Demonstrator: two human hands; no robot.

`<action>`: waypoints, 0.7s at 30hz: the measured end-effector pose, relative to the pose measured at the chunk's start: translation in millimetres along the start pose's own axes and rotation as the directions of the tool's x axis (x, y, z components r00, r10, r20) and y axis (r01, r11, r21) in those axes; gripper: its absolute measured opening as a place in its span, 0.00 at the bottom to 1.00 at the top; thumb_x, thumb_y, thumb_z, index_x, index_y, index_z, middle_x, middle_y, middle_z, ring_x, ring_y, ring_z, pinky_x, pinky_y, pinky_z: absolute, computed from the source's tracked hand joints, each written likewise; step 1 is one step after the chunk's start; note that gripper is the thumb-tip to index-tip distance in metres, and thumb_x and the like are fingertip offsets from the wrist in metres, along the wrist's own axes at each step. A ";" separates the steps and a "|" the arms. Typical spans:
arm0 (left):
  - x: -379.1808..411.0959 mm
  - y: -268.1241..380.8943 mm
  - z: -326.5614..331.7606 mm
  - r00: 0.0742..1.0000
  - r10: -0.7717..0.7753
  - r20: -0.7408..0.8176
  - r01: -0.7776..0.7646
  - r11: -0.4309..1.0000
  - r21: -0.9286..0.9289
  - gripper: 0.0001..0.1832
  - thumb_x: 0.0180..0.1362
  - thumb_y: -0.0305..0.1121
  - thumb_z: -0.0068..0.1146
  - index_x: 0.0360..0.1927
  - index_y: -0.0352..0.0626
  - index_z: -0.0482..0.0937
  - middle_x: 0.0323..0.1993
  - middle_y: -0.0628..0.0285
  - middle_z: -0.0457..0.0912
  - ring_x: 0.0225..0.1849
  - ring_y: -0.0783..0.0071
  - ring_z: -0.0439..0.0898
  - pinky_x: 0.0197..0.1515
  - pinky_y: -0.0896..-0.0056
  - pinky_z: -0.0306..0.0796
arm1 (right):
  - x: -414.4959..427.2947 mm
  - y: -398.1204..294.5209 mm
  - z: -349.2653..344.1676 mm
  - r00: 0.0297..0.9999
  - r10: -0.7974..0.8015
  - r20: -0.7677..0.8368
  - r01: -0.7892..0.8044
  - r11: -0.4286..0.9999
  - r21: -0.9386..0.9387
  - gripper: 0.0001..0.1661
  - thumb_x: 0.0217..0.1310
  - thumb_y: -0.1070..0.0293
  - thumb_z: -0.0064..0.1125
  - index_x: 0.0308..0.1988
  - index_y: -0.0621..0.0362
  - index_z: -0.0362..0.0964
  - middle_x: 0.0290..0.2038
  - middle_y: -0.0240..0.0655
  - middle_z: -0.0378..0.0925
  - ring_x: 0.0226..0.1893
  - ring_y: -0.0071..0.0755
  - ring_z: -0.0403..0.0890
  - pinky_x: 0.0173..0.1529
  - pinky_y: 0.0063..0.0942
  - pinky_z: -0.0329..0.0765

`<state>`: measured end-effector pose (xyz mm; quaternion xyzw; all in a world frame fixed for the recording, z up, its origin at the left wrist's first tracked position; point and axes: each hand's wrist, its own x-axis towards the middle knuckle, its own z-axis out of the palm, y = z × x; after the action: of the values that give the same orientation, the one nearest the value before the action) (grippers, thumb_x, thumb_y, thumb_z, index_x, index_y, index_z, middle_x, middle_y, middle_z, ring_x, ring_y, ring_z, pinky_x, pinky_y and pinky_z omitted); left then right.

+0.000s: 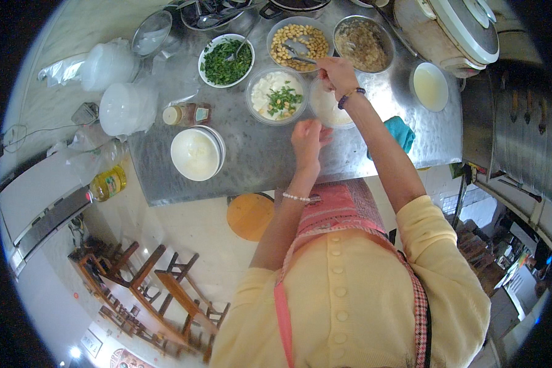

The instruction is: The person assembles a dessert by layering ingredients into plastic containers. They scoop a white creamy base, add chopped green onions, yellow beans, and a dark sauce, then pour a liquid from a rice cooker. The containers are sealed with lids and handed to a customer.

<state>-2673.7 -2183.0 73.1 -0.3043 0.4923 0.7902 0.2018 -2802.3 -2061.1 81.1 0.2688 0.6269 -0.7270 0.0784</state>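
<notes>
My right hand (338, 76) is closed on the handle of a metal spoon (300, 57), whose head is over the bowl of peanuts (319, 37). Under that hand sits a plastic bowl (333, 108) with pale contents, partly hidden. My left hand (309, 135), fingers curled, is at this bowl's near left edge; whether it touches or holds anything is unclear. Just left stands a clear plastic bowl (261, 99) of white soft food topped with chopped greens and peanuts. Chopped greens (225, 60) fill a white bowl with a spoon in it. Brownish paste (362, 43) fills a steel bowl.
Stacked white bowls (197, 154) and a capped jar (186, 115) stand left, near stacked plastic containers (126, 108). A teal cloth (398, 133) lies right of my right forearm. Farther right are a bowl of pale liquid (429, 87) and a large lidded cooker (446, 34). The metal table's front edge (257, 187) is near my apron.
</notes>
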 end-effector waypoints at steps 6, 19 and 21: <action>-19.1 4.1 -19.3 1.000 -0.017 0.020 0.017 0.999 0.036 0.14 0.63 0.35 0.52 0.45 0.34 0.70 0.38 0.55 0.76 0.40 0.58 0.83 0.39 0.61 0.80 | -39.9 -24.6 -27.9 0.987 0.064 0.147 -0.102 0.958 0.267 0.11 0.62 0.67 0.54 0.25 0.58 0.71 0.15 0.26 0.66 0.08 0.16 0.55 0.14 0.22 0.51; -42.7 5.1 -55.9 1.000 -0.009 -0.029 0.011 0.996 0.089 0.14 0.63 0.36 0.53 0.44 0.36 0.72 0.38 0.56 0.77 0.39 0.60 0.83 0.38 0.64 0.78 | -97.5 -25.7 -121.1 0.607 -0.792 0.063 0.451 0.278 -0.848 0.11 0.61 0.70 0.54 0.43 0.56 0.76 0.27 0.48 0.79 0.24 0.49 0.82 0.27 0.39 0.77; -44.2 8.2 -50.9 1.000 -0.004 -0.014 0.006 0.993 0.115 0.14 0.64 0.36 0.53 0.45 0.36 0.72 0.38 0.56 0.77 0.39 0.60 0.83 0.38 0.64 0.78 | -54.5 -29.7 -128.0 0.616 -0.786 0.050 0.294 0.170 -0.941 0.09 0.62 0.66 0.52 0.40 0.54 0.76 0.25 0.47 0.79 0.23 0.50 0.81 0.26 0.43 0.77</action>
<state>-2631.9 -2233.2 91.7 -0.2989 0.5377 0.7578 0.2174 -2732.4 -1945.2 124.6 0.0919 0.9576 -0.1657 -0.2171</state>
